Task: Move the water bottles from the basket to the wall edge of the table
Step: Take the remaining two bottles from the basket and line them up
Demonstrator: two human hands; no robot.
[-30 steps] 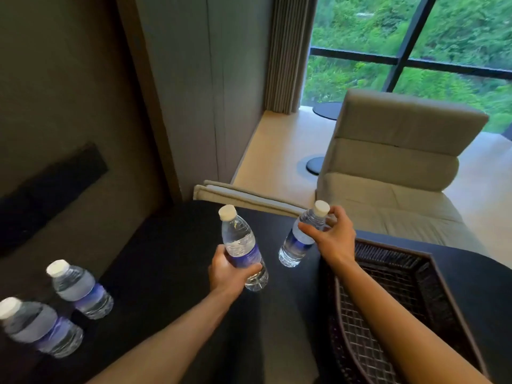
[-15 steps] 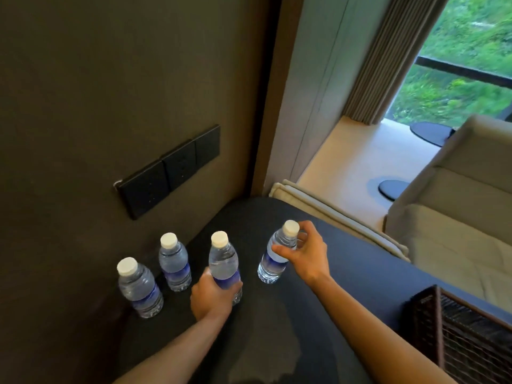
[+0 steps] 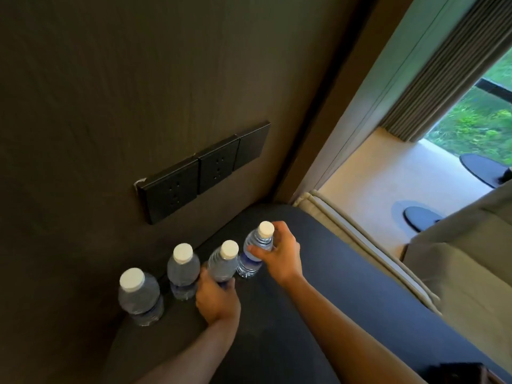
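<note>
Hands [image 3: 219, 297] [image 3: 279, 253] wrapped around the last two bottles [image 3: 221, 264] [image 3: 253, 254] are being lowered beside two placed bottles [image 3: 182, 270] [image 3: 138, 297] leftward, on the bench [image 3: 304, 314].

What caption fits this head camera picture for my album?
Two hands, left hand and right hand, each grip a water bottle in a row of four along the wall.

A hotel room or furnished living space is suggested. A dark rounded table [image 3: 346, 314] is set against a brown textured wall [image 3: 124, 79] fitted with a row of black sockets [image 3: 202, 170]. A beige upholstered chair [image 3: 465, 273] is placed beside it, and pleated curtains [image 3: 443, 79] are hung at a floor-length window [image 3: 482, 120] through which greenery is seen.
</note>
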